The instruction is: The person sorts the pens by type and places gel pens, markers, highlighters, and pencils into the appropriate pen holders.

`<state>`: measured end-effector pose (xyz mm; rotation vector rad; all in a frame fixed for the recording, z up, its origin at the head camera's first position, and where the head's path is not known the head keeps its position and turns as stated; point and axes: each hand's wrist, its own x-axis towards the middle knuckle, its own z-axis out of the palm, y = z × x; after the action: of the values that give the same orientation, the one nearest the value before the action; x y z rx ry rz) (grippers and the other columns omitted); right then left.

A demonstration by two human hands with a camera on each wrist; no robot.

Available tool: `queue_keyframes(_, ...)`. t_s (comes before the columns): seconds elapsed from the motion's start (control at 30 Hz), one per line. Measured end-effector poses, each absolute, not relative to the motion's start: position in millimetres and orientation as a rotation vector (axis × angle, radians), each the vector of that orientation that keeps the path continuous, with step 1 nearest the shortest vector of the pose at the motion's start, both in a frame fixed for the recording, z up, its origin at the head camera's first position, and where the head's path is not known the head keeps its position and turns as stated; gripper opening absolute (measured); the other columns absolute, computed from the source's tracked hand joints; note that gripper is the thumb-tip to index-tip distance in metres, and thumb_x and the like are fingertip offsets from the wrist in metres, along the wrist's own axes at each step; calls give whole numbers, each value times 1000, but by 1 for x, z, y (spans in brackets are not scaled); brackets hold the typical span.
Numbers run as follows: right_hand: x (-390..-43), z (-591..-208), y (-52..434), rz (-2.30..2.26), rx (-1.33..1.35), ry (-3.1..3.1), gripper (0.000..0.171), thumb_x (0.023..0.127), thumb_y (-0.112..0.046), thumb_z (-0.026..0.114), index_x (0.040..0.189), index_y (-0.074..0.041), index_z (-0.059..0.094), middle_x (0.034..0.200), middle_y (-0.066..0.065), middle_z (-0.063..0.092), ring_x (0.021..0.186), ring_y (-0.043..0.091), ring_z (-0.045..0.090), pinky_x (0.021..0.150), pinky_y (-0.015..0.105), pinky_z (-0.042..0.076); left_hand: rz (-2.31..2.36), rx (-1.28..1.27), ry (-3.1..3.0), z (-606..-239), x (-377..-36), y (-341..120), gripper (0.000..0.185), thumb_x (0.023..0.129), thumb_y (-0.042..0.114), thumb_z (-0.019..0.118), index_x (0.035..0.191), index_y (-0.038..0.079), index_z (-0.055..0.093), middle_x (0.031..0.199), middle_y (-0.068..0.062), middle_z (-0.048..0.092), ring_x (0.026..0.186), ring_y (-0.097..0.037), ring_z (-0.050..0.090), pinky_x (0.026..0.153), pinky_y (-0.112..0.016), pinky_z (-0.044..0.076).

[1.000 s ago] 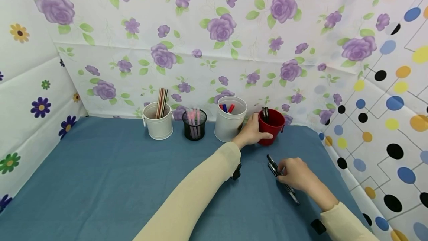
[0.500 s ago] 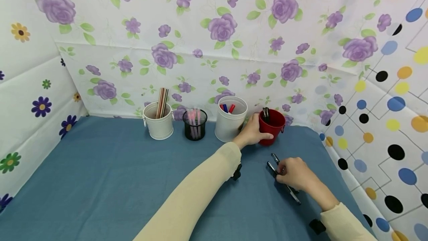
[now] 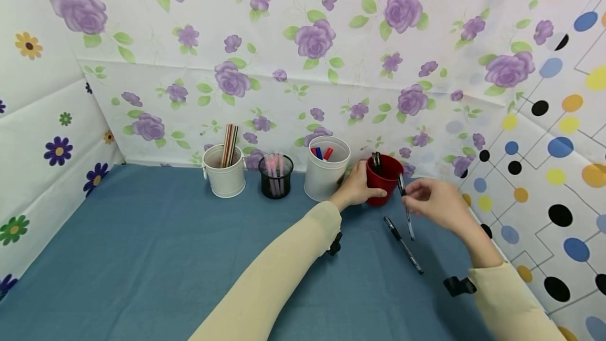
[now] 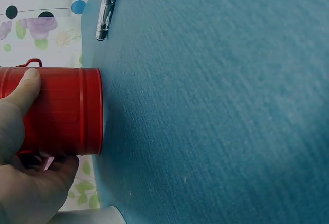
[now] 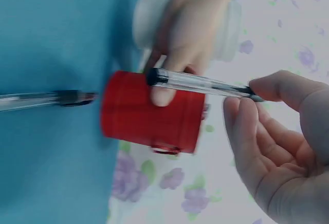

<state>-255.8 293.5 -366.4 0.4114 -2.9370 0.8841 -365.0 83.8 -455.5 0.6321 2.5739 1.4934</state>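
Note:
My left hand (image 3: 356,189) grips the side of a red cup (image 3: 384,179) that stands on the blue cloth with dark pens in it; the left wrist view shows the thumb on the red cup (image 4: 61,111). My right hand (image 3: 433,201) is raised just right of the cup and pinches a black pen (image 3: 405,205) that hangs tip down. In the right wrist view the pen (image 5: 198,84) crosses in front of the red cup (image 5: 151,112). A second black pen (image 3: 403,244) lies on the cloth below my right hand, also seen as a pen (image 4: 106,9) in the left wrist view.
Along the back wall stand a white bucket (image 3: 223,177) with brown sticks, a black mesh cup (image 3: 275,177) with pink pens, and a white can (image 3: 326,173) with red and blue markers. The blue cloth (image 3: 156,246) spreads left and toward me. Patterned walls close three sides.
My right hand has lifted off the cloth with one black pen and moved up toward the red cup. The other pen stays on the cloth. My left hand has kept its hold.

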Motion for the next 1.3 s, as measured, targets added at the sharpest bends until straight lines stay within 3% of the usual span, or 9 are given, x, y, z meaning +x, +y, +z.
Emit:
queue_keyframes(0.1,-262,-351,287,908,383,-2830,26,101,-31,76,114,-8,73,94,7,78,73,16,74,66,29,58,1485,622,2582,-456,-365,85,90,93,29,85,161,7,31,158,-14,41,143,-28,47,116,-43,47)
queue_keyframes(0.33,-283,-327,268,963,335,-2558,29,100,-35,76,114,-9,74,95,9,78,72,-1,69,64,17,53,1472,582,2607,-457,-366,88,89,93,29,86,160,7,32,157,-13,42,143,-26,48,116,-42,48)
queue_keyframes(0.6,-316,-329,253,1033,344,-2398,25,100,-24,76,114,-3,73,98,16,76,70,-9,65,68,10,52,1481,579,2597,-455,-364,88,88,94,28,86,160,8,31,158,-13,42,144,-27,46,117,-42,47)
queue_keyframes(0.7,-328,-336,250,1016,329,-2417,26,100,-24,75,114,-3,74,99,16,77,72,-4,67,67,9,51,1480,584,2591,-455,-365,87,89,94,28,85,160,7,30,158,-13,41,143,-27,46,118,-42,46)
queue_keyframes(0.93,-346,-360,248,966,263,-2535,25,101,-25,73,115,-4,73,100,16,78,85,29,77,64,16,54,1467,602,2583,-456,-367,87,88,94,31,85,159,7,31,155,-13,41,142,-26,46,118,-40,45)
queue_keyframes(1.3,-360,-391,248,933,289,-2683,22,100,-19,75,114,-3,72,102,19,78,84,31,75,70,39,63,1459,630,2587,-457,-368,86,87,94,29,85,159,6,31,153,-14,42,139,-27,48,115,-40,47)
